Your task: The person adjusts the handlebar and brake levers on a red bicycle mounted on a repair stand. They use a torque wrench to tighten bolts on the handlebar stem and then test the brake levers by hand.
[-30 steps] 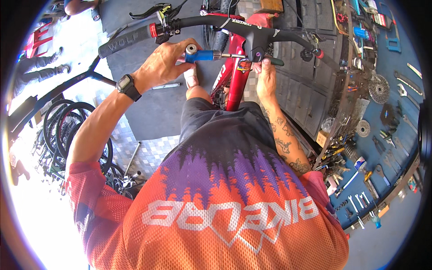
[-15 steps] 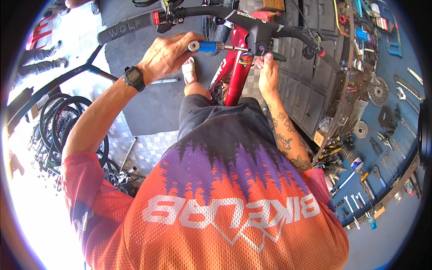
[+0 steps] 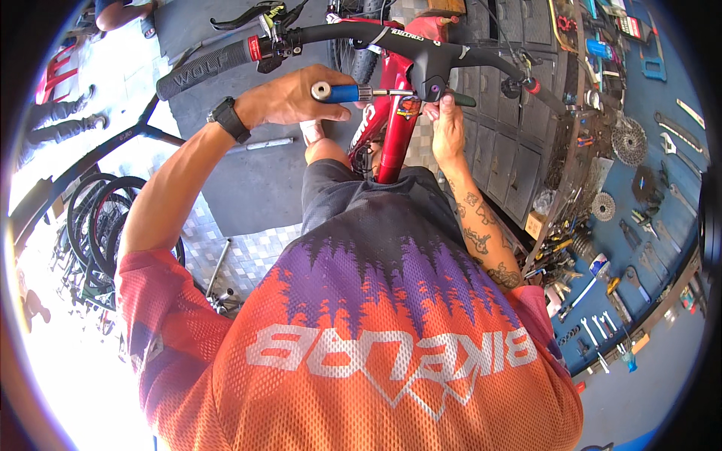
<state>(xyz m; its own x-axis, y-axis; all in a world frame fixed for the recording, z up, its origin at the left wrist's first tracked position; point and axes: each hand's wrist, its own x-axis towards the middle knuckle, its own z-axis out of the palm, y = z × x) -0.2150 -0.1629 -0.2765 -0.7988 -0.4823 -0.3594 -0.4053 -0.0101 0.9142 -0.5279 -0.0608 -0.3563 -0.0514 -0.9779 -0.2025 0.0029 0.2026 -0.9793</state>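
Observation:
My left hand (image 3: 282,98) is around a blue-handled driver (image 3: 340,93), its fingers above the handle and its thumb below. The driver's bare metal shaft runs level to the black stem (image 3: 432,74) of a red bike. Just right of the stem, my right hand (image 3: 449,134) is closed, thumb up, on a slim dark green handle (image 3: 465,99). Its inner end is hidden at the stem. Between my legs the red frame (image 3: 397,146) comes down from the stem, and the black handlebar (image 3: 323,34) spans across beyond my hands.
Dark drawers (image 3: 492,150) stand close on my right, beside a blue tool board (image 3: 639,248) hung with wrenches and sprockets. At left are a black stand bar (image 3: 124,137) and several bike wheels (image 3: 101,218). Another person's legs (image 3: 64,120) show at far left.
My left hand has loosened around the blue handle, its thumb now showing below. The handlebar has shifted slightly left and down in view. My right hand stays at the stem.

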